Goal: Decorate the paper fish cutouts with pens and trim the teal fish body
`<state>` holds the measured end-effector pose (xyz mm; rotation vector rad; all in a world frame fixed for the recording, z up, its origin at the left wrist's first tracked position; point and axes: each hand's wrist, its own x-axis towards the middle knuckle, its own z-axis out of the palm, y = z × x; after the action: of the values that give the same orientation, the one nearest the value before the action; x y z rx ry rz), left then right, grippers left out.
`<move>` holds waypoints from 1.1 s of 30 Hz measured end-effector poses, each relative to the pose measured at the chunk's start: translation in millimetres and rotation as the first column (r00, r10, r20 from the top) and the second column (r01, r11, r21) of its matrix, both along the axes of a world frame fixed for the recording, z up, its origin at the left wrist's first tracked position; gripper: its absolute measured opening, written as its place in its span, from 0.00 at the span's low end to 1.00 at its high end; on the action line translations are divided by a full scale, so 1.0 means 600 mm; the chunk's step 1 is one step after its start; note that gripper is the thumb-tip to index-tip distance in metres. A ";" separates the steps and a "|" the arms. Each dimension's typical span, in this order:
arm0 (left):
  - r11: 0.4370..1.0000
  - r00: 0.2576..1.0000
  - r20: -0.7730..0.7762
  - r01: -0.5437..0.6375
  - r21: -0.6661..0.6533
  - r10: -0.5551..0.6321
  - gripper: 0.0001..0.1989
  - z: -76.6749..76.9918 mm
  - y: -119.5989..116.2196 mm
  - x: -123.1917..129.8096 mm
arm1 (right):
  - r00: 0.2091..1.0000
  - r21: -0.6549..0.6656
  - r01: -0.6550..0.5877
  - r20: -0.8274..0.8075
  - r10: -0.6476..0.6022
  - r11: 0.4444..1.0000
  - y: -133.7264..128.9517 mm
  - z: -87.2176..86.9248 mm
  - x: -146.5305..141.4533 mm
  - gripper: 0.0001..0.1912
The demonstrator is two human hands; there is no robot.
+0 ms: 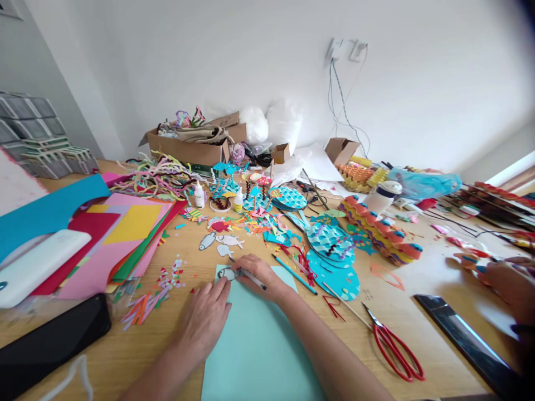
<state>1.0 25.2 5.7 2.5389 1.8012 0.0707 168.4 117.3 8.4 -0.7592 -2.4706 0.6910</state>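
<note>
A pale green sheet of paper [259, 340] lies in front of me. At its top left corner is a small grey fish shape [227, 274] with a dark outline; I cannot tell whether it is a cutout or drawn. My left hand [204, 317] lies flat, fingers stretched out, fingertips at the fish's lower edge. My right hand [259, 277] is closed around a clear-barrelled pen [254, 279] just right of the fish. Its writing tip is hard to make out. Several paper fish cutouts [229, 240] lie just beyond the sheet.
Red-handled scissors [397, 348], a teal pencil [295, 274] and a wooden stick [345, 303] lie to the right. Coloured paper [134, 223] and a black phone [58, 334] are left. Glue bottles [199, 196] stand behind. Another person's hand [507, 287] works at far right.
</note>
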 end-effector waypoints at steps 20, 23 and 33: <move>0.999 0.998 0.060 -0.035 -0.009 0.036 0.19 0.024 0.005 -0.003 | 0.925 -0.454 0.193 -0.211 -0.315 0.870 -0.011 0.034 -0.052 0.08; 0.999 0.998 0.054 -0.032 0.008 0.031 0.18 0.023 0.002 -0.005 | 0.946 -0.443 0.182 -0.165 -0.279 0.878 -0.012 0.029 -0.060 0.07; 0.998 0.992 0.107 0.064 0.013 -0.065 0.18 0.003 0.026 -0.032 | 0.979 -0.144 0.181 -0.071 -0.192 0.973 -0.021 0.012 -0.054 0.07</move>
<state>-17.9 40.6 7.4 2.5442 1.6832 0.2111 136.0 104.6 15.4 -0.9793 -2.2583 0.8098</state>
